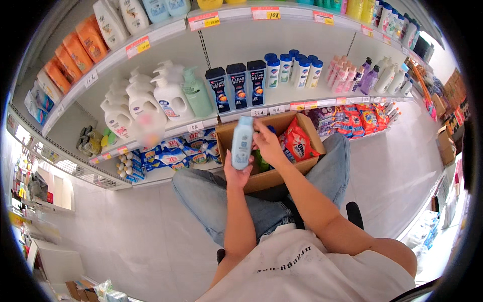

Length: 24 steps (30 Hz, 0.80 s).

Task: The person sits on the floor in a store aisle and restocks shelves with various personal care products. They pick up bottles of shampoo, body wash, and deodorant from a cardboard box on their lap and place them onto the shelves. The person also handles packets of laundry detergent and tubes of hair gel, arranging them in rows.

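A light blue bottle [242,143] stands nearly upright over the near left part of an open cardboard box [266,180]. My left hand [236,171] is closed around its lower end, with the thumb along one side. Beside the bottle's upper right edge is my right hand [267,145], its fingers apart and the fingertips at or very near the cap. Whether they touch it I cannot tell. Inside the box lie a red bag [298,141] and something green [261,162], partly hidden by my right hand. The box sits between my bent knees, against the shelf front.
Ahead, a shelf holds dark blue bottles [236,86], white pump bottles [171,95] and blue-capped bottles [302,73]. Orange bottles [75,50] line the upper shelf at left. Below are blue-and-white packs [173,155] and red bags [354,123]. Pale tiled floor [136,226] surrounds me.
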### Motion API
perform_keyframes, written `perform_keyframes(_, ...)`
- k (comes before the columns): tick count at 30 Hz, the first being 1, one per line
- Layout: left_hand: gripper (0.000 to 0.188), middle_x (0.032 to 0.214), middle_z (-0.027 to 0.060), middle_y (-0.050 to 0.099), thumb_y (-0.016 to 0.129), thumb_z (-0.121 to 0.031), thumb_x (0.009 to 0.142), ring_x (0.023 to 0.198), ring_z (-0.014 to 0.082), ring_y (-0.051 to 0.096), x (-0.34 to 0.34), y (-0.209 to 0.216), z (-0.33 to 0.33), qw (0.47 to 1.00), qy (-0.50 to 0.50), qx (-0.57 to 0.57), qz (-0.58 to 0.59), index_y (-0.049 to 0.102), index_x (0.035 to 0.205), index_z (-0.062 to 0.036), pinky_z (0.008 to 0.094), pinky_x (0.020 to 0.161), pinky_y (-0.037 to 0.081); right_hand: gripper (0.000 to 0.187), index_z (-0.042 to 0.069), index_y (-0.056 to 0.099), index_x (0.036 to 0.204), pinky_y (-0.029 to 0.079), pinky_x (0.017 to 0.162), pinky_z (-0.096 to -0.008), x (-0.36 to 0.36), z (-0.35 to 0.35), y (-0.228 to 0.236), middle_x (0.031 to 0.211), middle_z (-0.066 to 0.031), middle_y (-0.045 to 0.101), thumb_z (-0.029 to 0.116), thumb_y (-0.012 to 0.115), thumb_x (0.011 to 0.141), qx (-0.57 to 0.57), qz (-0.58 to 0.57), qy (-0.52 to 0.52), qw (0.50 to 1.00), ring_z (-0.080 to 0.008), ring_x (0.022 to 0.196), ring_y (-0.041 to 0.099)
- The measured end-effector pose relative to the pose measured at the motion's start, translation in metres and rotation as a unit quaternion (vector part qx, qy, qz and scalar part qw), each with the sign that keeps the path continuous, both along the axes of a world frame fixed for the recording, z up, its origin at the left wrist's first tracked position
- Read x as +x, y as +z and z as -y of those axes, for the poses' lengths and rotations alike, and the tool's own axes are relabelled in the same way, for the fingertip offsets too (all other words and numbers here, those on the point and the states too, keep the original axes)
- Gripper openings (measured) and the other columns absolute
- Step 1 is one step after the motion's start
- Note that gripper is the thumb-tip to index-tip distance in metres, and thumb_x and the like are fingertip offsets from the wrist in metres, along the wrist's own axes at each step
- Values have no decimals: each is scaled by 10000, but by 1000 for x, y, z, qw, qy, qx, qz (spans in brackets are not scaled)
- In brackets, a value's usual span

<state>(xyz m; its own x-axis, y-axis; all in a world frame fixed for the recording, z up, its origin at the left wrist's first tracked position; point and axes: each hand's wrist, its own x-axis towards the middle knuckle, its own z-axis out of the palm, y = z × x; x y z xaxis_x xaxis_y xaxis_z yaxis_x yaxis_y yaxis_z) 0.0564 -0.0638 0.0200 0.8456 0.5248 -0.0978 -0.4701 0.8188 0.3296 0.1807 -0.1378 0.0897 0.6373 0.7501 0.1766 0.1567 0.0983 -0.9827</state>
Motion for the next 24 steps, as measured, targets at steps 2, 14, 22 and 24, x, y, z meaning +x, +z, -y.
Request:
perform_keyframes(2, 559, 1146, 138, 617, 357, -495, 1015, 764, 238, 573, 1, -4, -1, 998, 26, -23, 61, 519, 1285, -33, 244, 444, 400, 435, 35, 442, 1397, 504, 848, -332, -5, -2, -29, 1260, -153, 572, 43, 503, 966, -12, 46, 20, 999, -228, 967, 615)
perform_keyframes(14, 557, 1362, 164, 513, 385, -448, 1000, 842, 269, 538, 3, -15, -8, 975, 100, -85, 178, 415, 1427, -93, 284, 512, 447, 457, -42, 503, 1227, 475, 924, -495, 33, -31, -77, 1161, -318, 555, 189, 625, 853, -273, 330, -22, 903, -463, 1086, 567)
perform_keyframes(22, 550, 1312, 141, 533, 406, -454, 991, 846, 252, 537, -1, -7, -6, 976, 102, -79, 174, 445, 1387, -75, 282, 530, 444, 391, -28, 546, 1206, 514, 915, -476, 39, -80, -55, 1281, -295, 522, 200, 562, 889, -432, 361, 38, 825, -436, 1103, 600)
perform_keyframes(24, 551, 1297, 139, 539, 407, -455, 991, 847, 249, 537, -1, -7, -6, 975, 103, -84, 177, 447, 1385, -72, 284, 535, 444, 380, -23, 551, 1201, 517, 907, -480, 40, -82, -62, 1287, -287, 522, 189, 560, 886, -440, 388, 55, 808, -429, 1082, 614)
